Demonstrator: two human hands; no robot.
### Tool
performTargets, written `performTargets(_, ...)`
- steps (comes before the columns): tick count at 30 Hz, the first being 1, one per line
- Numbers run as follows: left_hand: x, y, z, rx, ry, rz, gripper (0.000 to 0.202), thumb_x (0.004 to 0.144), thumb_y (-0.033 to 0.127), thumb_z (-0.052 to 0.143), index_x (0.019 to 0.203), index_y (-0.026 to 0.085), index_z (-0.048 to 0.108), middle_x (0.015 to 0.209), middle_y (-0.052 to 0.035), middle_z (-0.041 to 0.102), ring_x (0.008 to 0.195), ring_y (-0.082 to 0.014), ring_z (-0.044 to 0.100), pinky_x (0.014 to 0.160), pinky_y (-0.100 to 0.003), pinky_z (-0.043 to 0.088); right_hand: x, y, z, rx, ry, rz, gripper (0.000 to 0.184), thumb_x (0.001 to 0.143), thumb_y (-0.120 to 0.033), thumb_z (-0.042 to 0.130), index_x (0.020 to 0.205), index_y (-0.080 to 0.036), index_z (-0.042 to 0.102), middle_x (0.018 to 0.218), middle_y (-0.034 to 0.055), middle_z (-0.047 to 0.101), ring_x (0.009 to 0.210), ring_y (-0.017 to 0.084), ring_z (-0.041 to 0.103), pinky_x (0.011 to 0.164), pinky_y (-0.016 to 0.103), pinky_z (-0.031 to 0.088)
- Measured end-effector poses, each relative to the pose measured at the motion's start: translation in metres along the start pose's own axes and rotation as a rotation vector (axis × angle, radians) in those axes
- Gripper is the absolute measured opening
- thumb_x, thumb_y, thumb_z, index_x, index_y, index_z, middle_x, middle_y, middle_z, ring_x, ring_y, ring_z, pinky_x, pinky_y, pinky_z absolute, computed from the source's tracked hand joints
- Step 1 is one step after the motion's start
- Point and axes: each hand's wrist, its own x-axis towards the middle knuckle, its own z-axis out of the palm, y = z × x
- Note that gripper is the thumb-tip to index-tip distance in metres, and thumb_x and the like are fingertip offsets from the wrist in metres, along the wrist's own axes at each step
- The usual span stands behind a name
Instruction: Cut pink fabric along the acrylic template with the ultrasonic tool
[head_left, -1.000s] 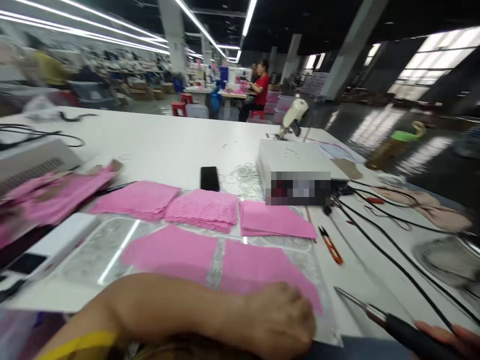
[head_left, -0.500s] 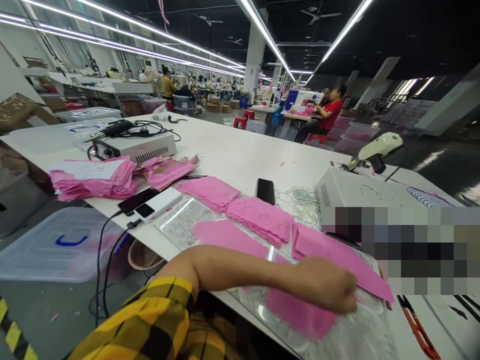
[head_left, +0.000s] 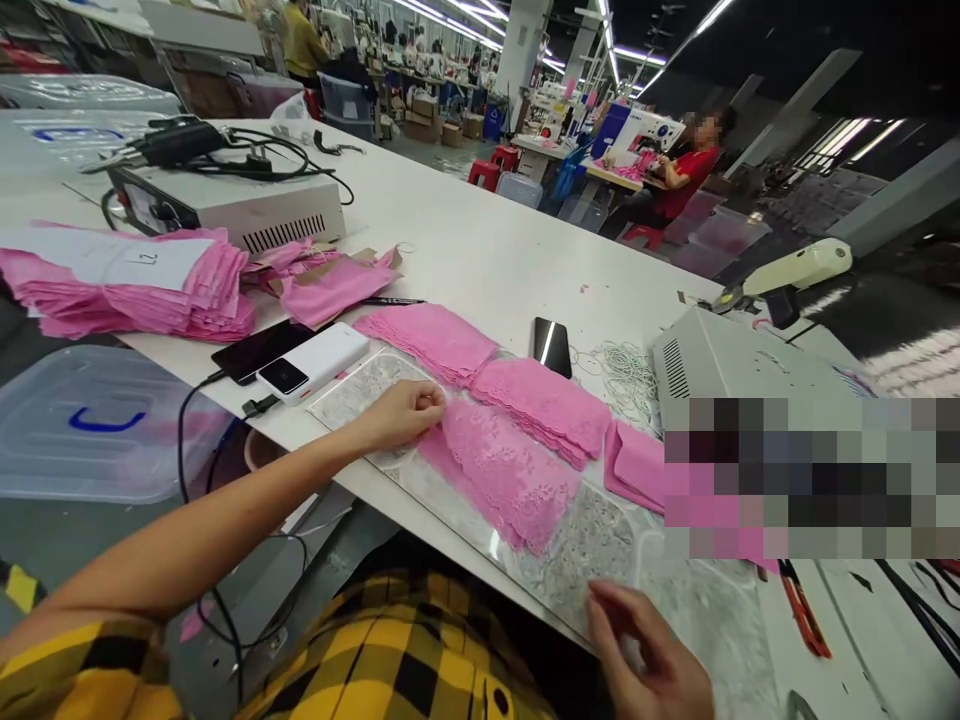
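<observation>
A pink lace piece [head_left: 517, 470] lies over plain pink fabric on a clear glossy board [head_left: 600, 530] at the table's front edge. At its left end, my left hand [head_left: 409, 412] is closed in a pinch on the lace. My right hand [head_left: 649, 650] is near the board's front edge at lower right, thumb and fingers curved and apart, with nothing visible between them. Just behind the lace piece are two stacks of pink lace pieces, a left stack [head_left: 427, 338] and a middle stack [head_left: 544, 405]. Folded pink fabric [head_left: 634, 465] lies to their right, partly hidden by blurring.
A black phone [head_left: 552, 347] and tangled pale elastic loops [head_left: 628, 370] lie behind the stacks. On the left are a white power bank [head_left: 322, 360], a pink fabric bundle [head_left: 142, 285] and a grey box [head_left: 247, 205]. Orange-handled scissors [head_left: 804, 610] lie right. A person in red [head_left: 686, 180] sits farther off.
My left arm has swung from the right, over the folded fabric, to the lace's left end. A lace piece now covers the plain pink fabric. My right hand has come into view; the view has tilted down.
</observation>
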Motion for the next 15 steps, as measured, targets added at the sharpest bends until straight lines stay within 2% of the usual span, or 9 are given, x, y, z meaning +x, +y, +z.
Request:
performTargets(1,-0.002,-0.004,-0.002,-0.002,-0.002,-0.009,0.008,0.075,0.023,0.054,0.071,0.018,0.049,0.047,0.0063,0.05,0.04,-0.0082,0.046,0.041,-0.017,0.034,0.011,-0.003,0.01,-0.014,0.006,-0.122,0.012,0.085,-0.032,0.065,0.091,-0.022,0.068,0.079,0.0016,0.07,0.063,0.014,0.066,0.059,0.022,0.056)
performTargets(3,-0.004,-0.009,-0.004,0.002,-0.004,-0.018,0.006,0.072,0.022,0.054,0.07,0.018,0.05,0.049,0.0059,0.052,0.043,-0.0087,0.049,0.043,-0.017,0.036,0.03,-0.007,0.028,-0.08,-0.063,-0.295,0.013,0.086,-0.029,0.063,0.096,-0.023,0.068,0.084,0.0028,0.07,0.072,0.015,0.067,0.066,0.023,0.057)
performTargets(5,-0.003,-0.01,-0.005,0.008,-0.006,-0.023,0.005,0.072,0.022,0.052,0.069,0.018,0.05,0.05,0.0058,0.052,0.045,-0.0093,0.051,0.044,-0.017,0.037,0.042,-0.007,0.039,-0.152,-0.103,-0.379,0.014,0.089,-0.027,0.059,0.099,-0.023,0.067,0.087,0.0037,0.069,0.078,0.015,0.067,0.071,0.025,0.057)
performTargets(8,0.0,-0.009,-0.007,0.022,-0.023,-0.021,0.004,0.072,0.022,0.05,0.07,0.018,0.051,0.052,0.0056,0.051,0.048,-0.0099,0.051,0.046,-0.018,0.038,0.051,-0.006,0.041,-0.188,-0.117,-0.395,0.013,0.091,-0.024,0.054,0.093,-0.023,0.066,0.083,0.0028,0.067,0.075,0.014,0.067,0.07,0.024,0.056)
performTargets(13,0.004,-0.013,-0.014,0.117,-0.011,0.029,0.007,0.072,0.021,0.05,0.071,0.017,0.055,0.059,0.0048,0.052,0.053,-0.0088,0.046,0.049,-0.019,0.034,0.062,-0.014,0.034,-0.149,-0.12,-0.362,0.01,0.091,-0.023,0.054,0.089,-0.022,0.064,0.078,0.002,0.065,0.064,0.012,0.063,0.058,0.02,0.053)
performTargets(15,0.003,-0.016,-0.019,0.186,0.004,0.045,0.007,0.071,0.02,0.05,0.071,0.016,0.056,0.06,0.0047,0.051,0.055,-0.0088,0.045,0.051,-0.019,0.033,0.064,-0.019,0.037,-0.139,-0.134,-0.4,0.01,0.091,-0.022,0.054,0.09,-0.023,0.063,0.079,0.0028,0.065,0.066,0.013,0.064,0.06,0.021,0.054)
